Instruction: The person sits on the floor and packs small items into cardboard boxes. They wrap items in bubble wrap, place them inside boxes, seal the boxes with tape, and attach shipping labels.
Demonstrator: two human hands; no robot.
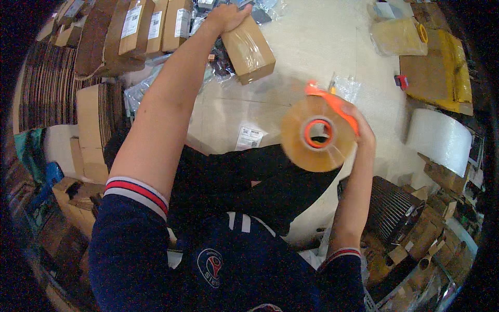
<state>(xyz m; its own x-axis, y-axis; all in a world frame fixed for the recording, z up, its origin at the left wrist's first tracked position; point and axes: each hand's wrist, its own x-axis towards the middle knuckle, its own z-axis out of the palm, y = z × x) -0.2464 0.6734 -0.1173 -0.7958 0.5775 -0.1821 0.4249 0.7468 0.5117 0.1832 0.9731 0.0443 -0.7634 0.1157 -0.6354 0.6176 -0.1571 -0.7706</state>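
My left hand (pixel 230 17) rests over the far end of a small cardboard box (pixel 251 52), its fingers spread on the box's edge. Shiny clear tape runs along the top of that box. In my right hand (pixel 362 124) is the handle of an orange tape dispenser (pixel 335 103), which carries a big roll of clear tape (pixel 296 136). The roll hangs above my right leg, apart from the box. A printed shipping label (pixel 249 138) lies on the floor just in front of my legs.
Labelled cartons (pixel 132 29) and stacked flat cardboard (pixel 50 85) stand on the left. Plastic bags (pixel 136 93) lie near the box. To the right are a bubble wrap roll (pixel 440 136), a cardboard piece with yellow tape (pixel 432 78), a yellow tape ring (pixel 422 33) and a red item (pixel 401 82).
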